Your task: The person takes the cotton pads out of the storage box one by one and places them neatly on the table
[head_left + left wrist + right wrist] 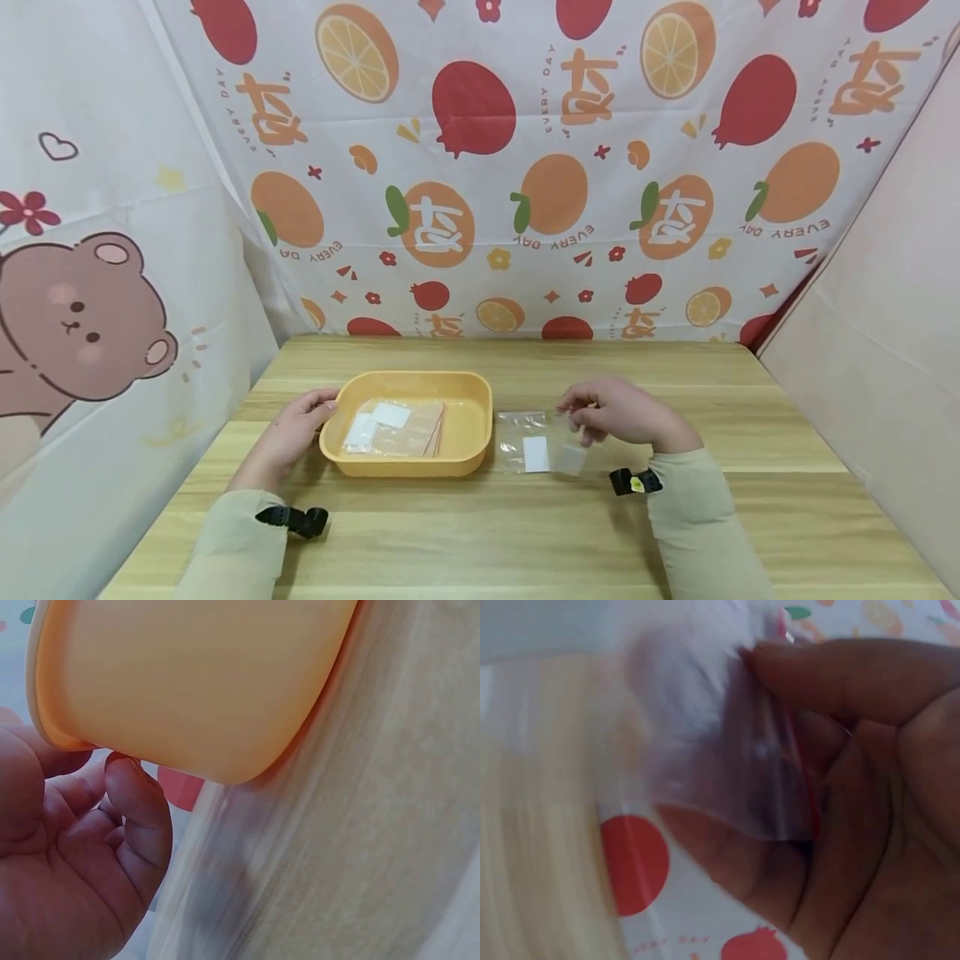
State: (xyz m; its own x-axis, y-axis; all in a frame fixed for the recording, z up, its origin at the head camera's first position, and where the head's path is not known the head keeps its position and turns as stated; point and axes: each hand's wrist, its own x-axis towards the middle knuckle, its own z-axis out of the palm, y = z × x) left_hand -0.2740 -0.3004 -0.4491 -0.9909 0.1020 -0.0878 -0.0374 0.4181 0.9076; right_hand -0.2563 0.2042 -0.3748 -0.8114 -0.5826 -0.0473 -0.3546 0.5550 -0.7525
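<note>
A yellow plastic tray sits on the table, with several clear zip bags inside bearing white rectangles. My left hand grips its left rim; in the left wrist view, thumb and curled fingers meet the tray's edge. To the right of the tray, a clear zip bag with a white rectangle lies flat. Just beyond it, my right hand pinches another clear zip bag by its top. The right wrist view shows that bag's red seal line against the fingers; its lower part is blurred.
The wooden table extends around the tray and in front of both hands. A fruit-printed cloth hangs behind its back edge. A bear-printed cloth stands on the left and a plain pale one on the right.
</note>
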